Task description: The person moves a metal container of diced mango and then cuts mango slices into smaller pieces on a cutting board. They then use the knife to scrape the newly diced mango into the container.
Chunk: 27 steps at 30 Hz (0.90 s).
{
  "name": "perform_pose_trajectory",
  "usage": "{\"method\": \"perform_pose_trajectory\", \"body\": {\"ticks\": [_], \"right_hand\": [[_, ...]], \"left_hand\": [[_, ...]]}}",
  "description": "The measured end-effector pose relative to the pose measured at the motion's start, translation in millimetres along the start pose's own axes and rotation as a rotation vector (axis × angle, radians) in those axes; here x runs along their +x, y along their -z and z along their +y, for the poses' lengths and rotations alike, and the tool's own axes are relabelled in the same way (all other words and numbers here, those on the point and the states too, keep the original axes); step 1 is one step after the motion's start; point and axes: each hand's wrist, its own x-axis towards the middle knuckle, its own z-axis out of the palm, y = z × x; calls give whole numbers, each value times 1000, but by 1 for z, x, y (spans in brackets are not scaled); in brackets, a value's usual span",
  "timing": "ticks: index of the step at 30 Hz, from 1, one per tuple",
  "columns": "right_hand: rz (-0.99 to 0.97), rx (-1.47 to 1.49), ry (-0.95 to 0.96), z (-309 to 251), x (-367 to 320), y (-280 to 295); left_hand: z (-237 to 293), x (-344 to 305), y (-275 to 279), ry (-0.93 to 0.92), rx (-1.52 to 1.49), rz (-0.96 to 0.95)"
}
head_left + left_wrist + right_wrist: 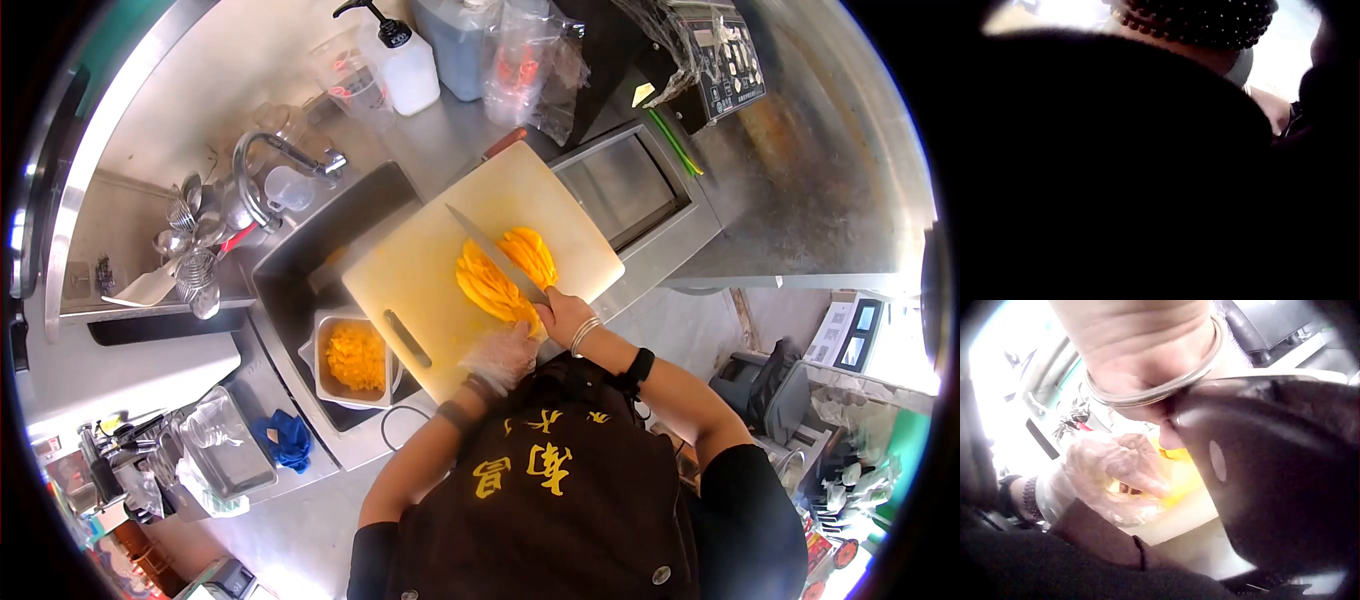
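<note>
On a cream cutting board (420, 265) lie long yellow-orange slices (487, 283), fanned out on both sides of a knife blade (488, 243). The right hand (565, 316) grips the knife's handle at the board's near edge; the blade points up and left in the head view. In a clear plastic glove, the left hand (503, 354) holds the near end of the slices with bent fingers. The right wrist view shows this gloved hand (1125, 472) against yellow food (1186, 478). Mostly dark, the left wrist view shows a beaded bracelet (1200, 20) but not the fingers.
The board spans a sink (275, 265). A white container (325, 375) of chopped orange pieces stands in the sink's near end. Behind are a faucet (245, 160), a pump bottle (405, 75) and a red-orange handle (505, 143). Utensils hang left; a blue cloth (288, 440) lies near-left.
</note>
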Motion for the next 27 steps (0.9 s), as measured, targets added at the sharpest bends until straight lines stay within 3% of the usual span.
{"method": "perform_pose_trajectory", "body": {"ticks": [4, 7, 10, 13, 15, 16, 18, 22, 27], "right_hand": [[35, 25, 1, 2, -3, 1], [71, 25, 27, 6, -4, -1], [65, 9, 5, 3, -10, 3], [3, -43, -2, -5, -20, 6], [-28, -50, -7, -8, -25, 3], [-62, -59, -11, -9, -28, 0], [-68, -57, 9, -11, -31, -9], [-110, -95, 11, -15, -28, -21], [-88, -89, -6, -13, -28, -27]], "left_hand": [[-1, 5, -13, 205, -49, -169], [-3, 4, -22, 178, 134, -11], [-3, 7, -28, 334, 205, 42], [-10, 5, -17, 294, 42, 100], [-13, -4, 5, 289, -76, 537], [-21, -6, 7, 291, -74, 533], [-42, -5, 8, 918, -529, 507], [-64, 0, -3, 854, -693, 485], [-56, 8, 11, 964, -715, 438]]}}
